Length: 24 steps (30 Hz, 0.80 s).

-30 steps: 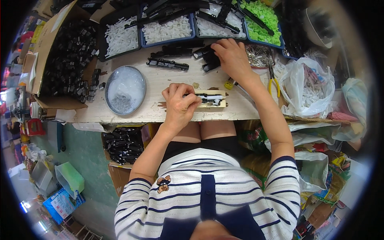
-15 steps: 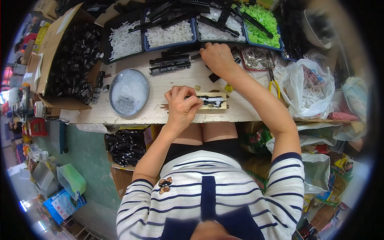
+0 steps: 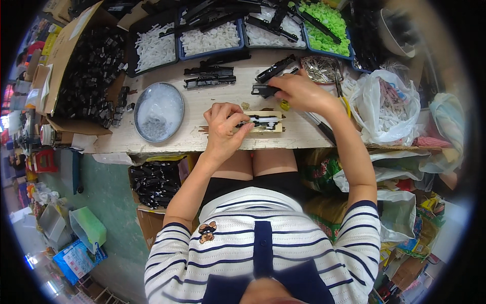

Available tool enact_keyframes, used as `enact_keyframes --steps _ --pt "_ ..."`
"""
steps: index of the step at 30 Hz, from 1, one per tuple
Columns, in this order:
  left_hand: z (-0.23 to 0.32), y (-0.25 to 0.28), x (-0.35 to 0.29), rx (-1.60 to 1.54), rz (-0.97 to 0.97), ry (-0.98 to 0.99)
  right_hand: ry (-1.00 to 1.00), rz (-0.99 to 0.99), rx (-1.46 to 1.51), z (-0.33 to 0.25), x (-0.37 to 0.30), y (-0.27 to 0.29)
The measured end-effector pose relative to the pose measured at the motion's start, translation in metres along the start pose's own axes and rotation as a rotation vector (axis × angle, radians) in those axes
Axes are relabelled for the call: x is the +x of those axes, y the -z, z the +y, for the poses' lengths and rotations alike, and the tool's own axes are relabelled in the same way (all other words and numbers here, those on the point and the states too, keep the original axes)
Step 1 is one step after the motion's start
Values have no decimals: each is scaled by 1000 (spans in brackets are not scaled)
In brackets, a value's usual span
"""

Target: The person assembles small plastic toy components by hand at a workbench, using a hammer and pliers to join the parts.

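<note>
A cream block-like holder [image 3: 277, 128] lies near the table's front edge, with a slim black-and-white plastic assembly [image 3: 263, 121] set in it. My left hand [image 3: 224, 127] is closed at the holder's left end, thumb and forefinger pinching the assembly's end. Beyond the holder, my right hand [image 3: 306, 92] is closed on a black plastic part [image 3: 264, 90] that sticks out left from its fingertips. Just behind that part lies a long black plastic assembly [image 3: 275, 69]. More black assemblies [image 3: 209, 80] lie in a group farther left.
A round dish of whitish grease-like stuff [image 3: 158, 112] stands left. Trays of white parts [image 3: 211, 39] and green parts [image 3: 324, 30] line the back. Yellow-handled pliers [image 3: 346, 105], a tray of metal pins [image 3: 321, 69] and a plastic bag [image 3: 382, 114] are right; a carton [image 3: 76, 61] stands left.
My right hand has come back from the row of black assemblies toward me and to the right, now with a black part at its fingertips. My left hand stays at the holder.
</note>
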<state>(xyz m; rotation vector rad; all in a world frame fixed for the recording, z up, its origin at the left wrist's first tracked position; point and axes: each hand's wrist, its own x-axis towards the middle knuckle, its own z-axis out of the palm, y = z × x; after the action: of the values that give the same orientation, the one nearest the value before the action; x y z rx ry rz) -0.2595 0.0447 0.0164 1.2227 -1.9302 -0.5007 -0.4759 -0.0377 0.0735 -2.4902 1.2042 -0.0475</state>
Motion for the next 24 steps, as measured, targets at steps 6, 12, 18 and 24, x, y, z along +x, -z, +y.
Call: enact_keyframes --steps 6,12,18,24 --pt "0 13 -3 -67 106 10 12 265 301 14 19 -8" --pt "-4 30 -20 -269 203 220 28 348 313 -28 -14 -11" --pt "-8 33 -28 -290 154 222 67 405 5 -78 -17 -57" --pt "-11 32 -25 -236 127 191 56 446 -103 -94 -6 -68"
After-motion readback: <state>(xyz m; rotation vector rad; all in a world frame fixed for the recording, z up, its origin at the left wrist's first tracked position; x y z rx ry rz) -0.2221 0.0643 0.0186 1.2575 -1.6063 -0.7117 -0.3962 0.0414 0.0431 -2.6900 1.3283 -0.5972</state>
